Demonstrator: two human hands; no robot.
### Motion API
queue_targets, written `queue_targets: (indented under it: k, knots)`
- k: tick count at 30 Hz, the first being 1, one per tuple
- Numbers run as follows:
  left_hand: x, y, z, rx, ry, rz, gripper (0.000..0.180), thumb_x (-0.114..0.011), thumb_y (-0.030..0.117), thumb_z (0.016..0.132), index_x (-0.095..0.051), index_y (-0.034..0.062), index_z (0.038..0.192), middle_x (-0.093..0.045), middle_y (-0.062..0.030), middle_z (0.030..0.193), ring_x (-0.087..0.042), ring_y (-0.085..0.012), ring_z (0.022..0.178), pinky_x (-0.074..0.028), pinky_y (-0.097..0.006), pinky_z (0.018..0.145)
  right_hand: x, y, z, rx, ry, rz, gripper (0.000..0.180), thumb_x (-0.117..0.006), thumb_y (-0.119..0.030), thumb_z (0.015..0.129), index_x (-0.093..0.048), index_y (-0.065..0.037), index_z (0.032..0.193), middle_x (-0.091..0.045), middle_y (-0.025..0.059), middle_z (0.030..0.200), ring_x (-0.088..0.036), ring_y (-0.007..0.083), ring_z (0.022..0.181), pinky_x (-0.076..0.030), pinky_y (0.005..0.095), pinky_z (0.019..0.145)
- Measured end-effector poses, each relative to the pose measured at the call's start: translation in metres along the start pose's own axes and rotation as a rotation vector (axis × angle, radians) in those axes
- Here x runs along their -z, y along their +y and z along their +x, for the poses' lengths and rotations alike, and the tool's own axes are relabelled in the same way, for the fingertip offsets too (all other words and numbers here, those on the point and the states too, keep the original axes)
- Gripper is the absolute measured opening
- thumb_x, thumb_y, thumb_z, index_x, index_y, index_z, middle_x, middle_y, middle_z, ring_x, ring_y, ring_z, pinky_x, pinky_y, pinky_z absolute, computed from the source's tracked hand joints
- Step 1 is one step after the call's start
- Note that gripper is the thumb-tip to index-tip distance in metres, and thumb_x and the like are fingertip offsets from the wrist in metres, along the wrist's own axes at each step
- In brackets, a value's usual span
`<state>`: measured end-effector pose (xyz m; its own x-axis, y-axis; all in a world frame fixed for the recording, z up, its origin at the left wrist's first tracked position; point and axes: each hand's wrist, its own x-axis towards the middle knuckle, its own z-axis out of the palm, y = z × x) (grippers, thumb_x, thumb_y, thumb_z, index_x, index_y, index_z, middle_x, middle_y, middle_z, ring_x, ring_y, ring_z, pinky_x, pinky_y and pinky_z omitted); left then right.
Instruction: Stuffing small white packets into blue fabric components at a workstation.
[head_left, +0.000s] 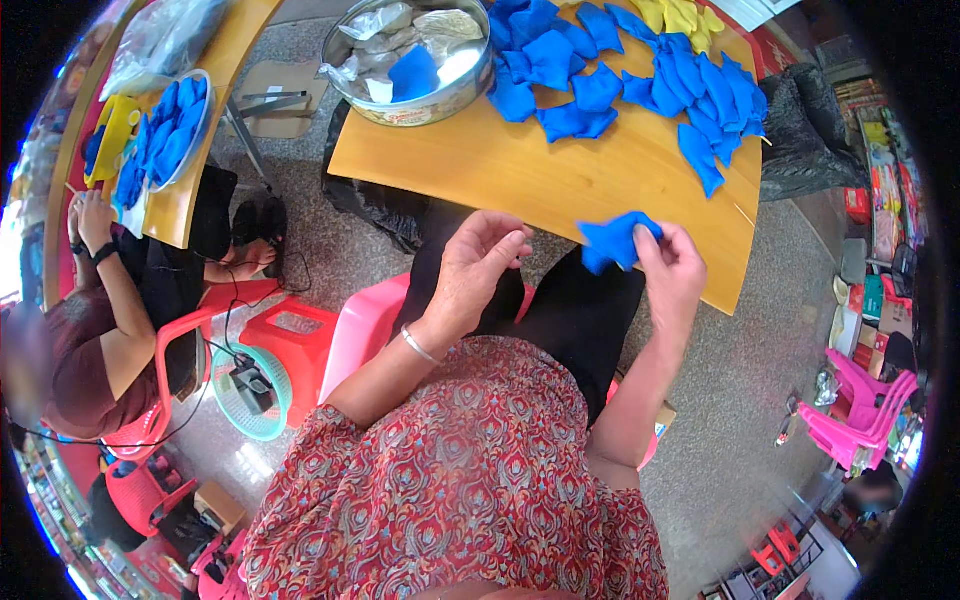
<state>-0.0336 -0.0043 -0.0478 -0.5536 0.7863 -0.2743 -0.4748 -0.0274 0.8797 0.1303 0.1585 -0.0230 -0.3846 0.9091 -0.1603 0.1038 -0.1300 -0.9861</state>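
Observation:
My right hand [675, 268] pinches a small blue cloth piece [612, 240] with pointed corners, just off the front edge of the wooden table [440, 175]. The cloth looks slightly blurred. To its left, over my lap, my left hand [482, 262] is closed, thumb and fingertips drawn together. Anything thin between those fingertips is too small to make out. A spread of similar blue cloth pieces [597, 90] covers the far part of the table, and several yellow ones [685, 18] lie behind them.
A round tin [408, 112] with plastic bags and a blue piece stands at the table's far left. Left, a person [90, 340] sits by another table bearing a bowl [203, 125] of blue pieces. A red stool [285, 335], green basket [283, 405] and pink chair [850, 410] stand around me.

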Motion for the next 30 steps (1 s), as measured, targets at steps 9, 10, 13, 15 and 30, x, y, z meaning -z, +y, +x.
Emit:
queue_targets:
  k: [9,10,13,15,30]
  knots:
    - [0.0,-0.008,0.003,0.032,-0.02,-0.023,0.019,-0.058,0.011,0.094,-0.055,0.0,0.109,-0.063,-0.0117,0.105,-0.062,-0.0169,0.094,-0.051,-0.027,0.08,0.008,0.013,0.009,0.144,0.092,-0.281,0.015,-0.074,-0.009,0.081,-0.066,0.0,0.09,-0.065,0.002,0.079,-0.056,0.0075,0.066,-0.045,0.0216,0.06]
    - [0.0,-0.007,0.001,0.04,-0.02,-0.009,0.021,-0.058,0.011,0.094,-0.055,-0.0002,0.111,-0.063,-0.0121,0.107,-0.062,-0.0179,0.096,-0.051,-0.028,0.081,0.009,0.012,0.007,0.056,0.004,0.14,0.016,-0.074,-0.009,0.081,-0.066,0.0,0.091,-0.065,0.0033,0.08,-0.057,0.0083,0.066,-0.045,0.0219,0.06]
    - [-0.008,-0.009,0.003,0.058,-0.042,-0.016,0.032,-0.06,0.014,0.093,-0.051,-0.0018,0.118,-0.061,-0.0136,0.113,-0.061,-0.0207,0.102,-0.05,-0.03,0.086,0.009,0.015,0.009,0.061,0.048,0.024,0.017,-0.074,-0.006,0.08,-0.066,0.0,0.093,-0.065,0.003,0.081,-0.057,0.0078,0.067,-0.046,0.0219,0.061]
    - [-0.014,-0.011,0.003,0.082,-0.083,-0.019,0.038,-0.062,0.016,0.092,-0.048,-0.0028,0.122,-0.06,-0.0145,0.116,-0.06,-0.0215,0.104,-0.05,-0.031,0.088,0.008,0.016,0.005,0.083,0.095,-0.049,0.017,-0.074,-0.005,0.079,-0.066,0.0,0.094,-0.065,0.003,0.082,-0.057,0.0076,0.069,-0.046,0.0218,0.063]
    - [-0.035,0.004,-0.002,0.47,-0.238,-0.509,0.023,-0.059,0.017,0.094,-0.056,-0.0021,0.107,-0.063,-0.0129,0.103,-0.066,-0.0239,0.089,-0.057,-0.04,0.082,-0.01,0.004,-0.036,0.128,-0.363,0.383,0.058,-0.073,-0.002,0.078,-0.05,-0.001,0.13,-0.059,0.0071,0.108,-0.058,0.0126,0.095,-0.049,0.0241,0.076]
